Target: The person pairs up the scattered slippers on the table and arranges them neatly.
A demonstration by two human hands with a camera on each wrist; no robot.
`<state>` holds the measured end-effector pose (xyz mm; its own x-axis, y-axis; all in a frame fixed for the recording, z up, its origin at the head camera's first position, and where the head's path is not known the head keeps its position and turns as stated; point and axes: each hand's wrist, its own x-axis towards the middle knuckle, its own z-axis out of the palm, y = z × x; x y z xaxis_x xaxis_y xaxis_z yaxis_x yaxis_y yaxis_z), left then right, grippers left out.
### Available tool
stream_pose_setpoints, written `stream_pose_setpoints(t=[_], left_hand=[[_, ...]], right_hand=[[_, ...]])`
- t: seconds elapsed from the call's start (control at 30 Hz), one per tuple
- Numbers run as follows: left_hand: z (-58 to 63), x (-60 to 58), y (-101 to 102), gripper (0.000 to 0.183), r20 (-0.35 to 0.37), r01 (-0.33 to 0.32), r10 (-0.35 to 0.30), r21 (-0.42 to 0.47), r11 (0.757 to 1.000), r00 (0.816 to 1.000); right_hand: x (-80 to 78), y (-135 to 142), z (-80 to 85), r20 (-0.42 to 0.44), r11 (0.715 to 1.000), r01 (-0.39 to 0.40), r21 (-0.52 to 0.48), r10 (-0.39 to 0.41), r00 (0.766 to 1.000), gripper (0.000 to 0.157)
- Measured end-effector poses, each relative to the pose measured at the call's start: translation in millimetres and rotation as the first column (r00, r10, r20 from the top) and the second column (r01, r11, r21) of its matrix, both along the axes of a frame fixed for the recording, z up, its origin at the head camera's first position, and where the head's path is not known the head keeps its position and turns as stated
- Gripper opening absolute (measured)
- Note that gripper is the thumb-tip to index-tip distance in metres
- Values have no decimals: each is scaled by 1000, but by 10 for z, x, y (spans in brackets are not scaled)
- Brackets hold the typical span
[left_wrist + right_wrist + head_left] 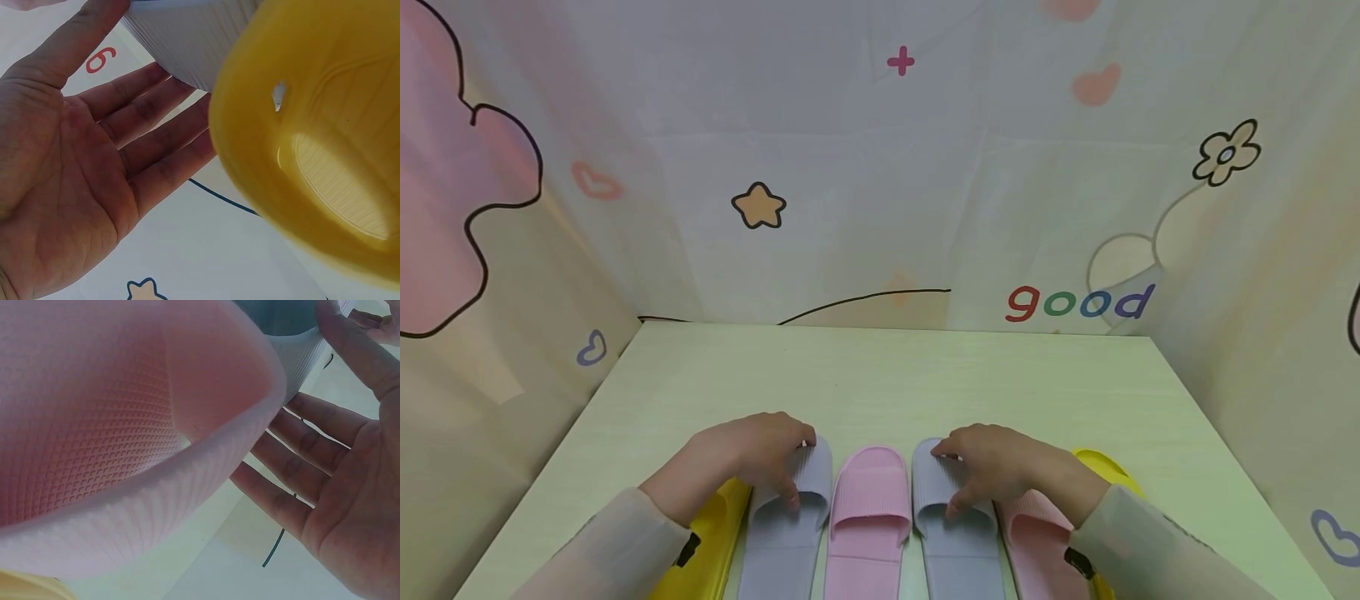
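Observation:
A row of slippers lies with toes pointing away from me. My left hand (760,454) reaches over the left grey slipper (782,546), thumb at the opening of its strap and fingertips near its toe. In the left wrist view the palm shows and the fingers are fairly straight beside the ribbed strap (187,40). My right hand (1000,467) rests the same way over the other grey slipper (961,550), thumb by the strap's edge and fingers toward the toe. The right wrist view shows its straight fingers partly behind a pink slipper (206,462).
A light pink slipper (871,492) lies between the grey ones. Another pink slipper (1041,554) sits under my right wrist. Yellow slippers (711,542) flank the row on both outer sides. A printed curtain (850,167) borders the pale table (850,375).

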<state>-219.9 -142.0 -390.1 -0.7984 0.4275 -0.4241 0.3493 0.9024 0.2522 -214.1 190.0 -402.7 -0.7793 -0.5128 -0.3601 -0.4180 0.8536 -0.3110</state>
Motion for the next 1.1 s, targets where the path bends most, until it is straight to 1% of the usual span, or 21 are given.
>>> stream_pose_setpoints(t=[0.37, 0.53, 0.87, 1.1], left_hand=[[18, -64, 1, 78, -23, 14, -14, 7, 1000, 1000], [17, -91, 13, 77, -35, 18, -18, 12, 1000, 999], [7, -151, 52, 76, -40, -5, 5, 1, 1000, 999], [-4, -194, 75, 74, -47, -19, 19, 2, 1000, 999]], right_hand=[[-51, -12, 1, -7, 1000, 18, -8, -18, 1000, 79], [-65, -13, 6, -12, 1000, 11, -10, -11, 1000, 79], [-121, -28, -1, -28, 1000, 17, 3, -17, 999, 77], [-154, -18, -8, -59, 1000, 7, 3, -7, 998, 77]])
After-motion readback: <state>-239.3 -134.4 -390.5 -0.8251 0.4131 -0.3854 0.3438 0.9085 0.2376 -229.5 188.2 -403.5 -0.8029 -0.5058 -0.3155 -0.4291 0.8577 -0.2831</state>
